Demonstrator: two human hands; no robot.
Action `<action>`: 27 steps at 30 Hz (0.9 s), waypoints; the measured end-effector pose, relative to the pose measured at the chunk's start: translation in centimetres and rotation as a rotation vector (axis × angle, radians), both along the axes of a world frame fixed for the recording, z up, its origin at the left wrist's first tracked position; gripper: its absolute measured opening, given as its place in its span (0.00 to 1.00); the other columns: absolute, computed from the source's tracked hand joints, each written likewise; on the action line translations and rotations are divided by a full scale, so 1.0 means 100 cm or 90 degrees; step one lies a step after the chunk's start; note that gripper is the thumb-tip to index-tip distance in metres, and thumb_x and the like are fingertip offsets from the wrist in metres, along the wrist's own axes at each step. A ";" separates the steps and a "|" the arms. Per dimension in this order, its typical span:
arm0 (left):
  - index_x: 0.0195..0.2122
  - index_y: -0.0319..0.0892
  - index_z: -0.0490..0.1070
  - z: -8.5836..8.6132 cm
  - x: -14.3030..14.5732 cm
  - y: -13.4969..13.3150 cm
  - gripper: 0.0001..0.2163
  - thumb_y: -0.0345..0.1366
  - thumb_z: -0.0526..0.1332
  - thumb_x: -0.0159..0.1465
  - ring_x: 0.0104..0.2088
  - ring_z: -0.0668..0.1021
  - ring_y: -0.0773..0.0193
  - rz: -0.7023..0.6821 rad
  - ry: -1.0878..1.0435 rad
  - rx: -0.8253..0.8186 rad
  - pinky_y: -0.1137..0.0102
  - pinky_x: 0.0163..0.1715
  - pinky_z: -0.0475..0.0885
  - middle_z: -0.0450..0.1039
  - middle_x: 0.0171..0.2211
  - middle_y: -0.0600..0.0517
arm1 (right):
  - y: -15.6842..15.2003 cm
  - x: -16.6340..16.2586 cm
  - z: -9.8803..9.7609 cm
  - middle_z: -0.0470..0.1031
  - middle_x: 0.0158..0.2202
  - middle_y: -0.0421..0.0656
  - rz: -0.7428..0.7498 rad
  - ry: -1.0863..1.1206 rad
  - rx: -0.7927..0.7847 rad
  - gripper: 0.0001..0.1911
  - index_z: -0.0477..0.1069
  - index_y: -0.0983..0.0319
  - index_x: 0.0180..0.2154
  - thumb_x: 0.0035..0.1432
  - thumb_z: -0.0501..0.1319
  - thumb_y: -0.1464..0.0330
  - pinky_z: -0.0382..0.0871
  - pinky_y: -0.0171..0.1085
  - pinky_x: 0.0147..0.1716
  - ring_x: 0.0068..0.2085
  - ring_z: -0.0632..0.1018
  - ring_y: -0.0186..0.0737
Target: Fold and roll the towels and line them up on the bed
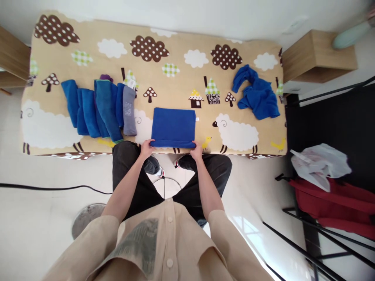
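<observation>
A blue towel (173,125) lies folded into a flat rectangle near the front edge of the bed (175,54). My left hand (146,147) pinches its near left corner and my right hand (197,148) pinches its near right corner, both closed on the cloth. To the left, several rolled or folded towels (96,109), mostly blue with one grey (129,111), lie side by side. A crumpled blue towel (256,93) rests at the bed's right end.
The bed has a tan cover printed with clouds, sheep and mushrooms. A wooden nightstand (316,54) stands at the right, another at the far left. A white plastic bag (319,162) and red fabric (336,203) sit on the floor right. A black cable (52,188) crosses the floor left.
</observation>
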State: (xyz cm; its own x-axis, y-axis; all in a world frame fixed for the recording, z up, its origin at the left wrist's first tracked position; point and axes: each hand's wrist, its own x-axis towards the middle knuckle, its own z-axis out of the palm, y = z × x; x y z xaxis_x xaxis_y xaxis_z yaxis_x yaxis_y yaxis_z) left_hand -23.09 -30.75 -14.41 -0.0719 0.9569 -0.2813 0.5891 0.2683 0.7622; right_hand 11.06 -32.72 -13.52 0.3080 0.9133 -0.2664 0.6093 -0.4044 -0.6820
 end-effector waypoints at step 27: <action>0.40 0.43 0.79 0.004 -0.001 0.003 0.14 0.23 0.58 0.57 0.46 0.76 0.55 0.041 0.086 0.037 0.58 0.57 0.72 0.69 0.45 0.46 | -0.005 -0.007 0.040 0.82 0.54 0.52 0.173 -0.295 -0.114 0.26 0.78 0.59 0.59 0.66 0.53 0.78 0.68 0.47 0.57 0.55 0.79 0.51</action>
State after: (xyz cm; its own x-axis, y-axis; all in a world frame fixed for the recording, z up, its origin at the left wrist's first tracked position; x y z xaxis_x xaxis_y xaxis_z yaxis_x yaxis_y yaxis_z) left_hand -23.23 -30.49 -14.04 -0.1671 0.9637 -0.2084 0.6706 0.2660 0.6925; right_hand 10.40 -33.24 -9.51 0.1895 0.9290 -0.3180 0.9271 -0.2760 -0.2536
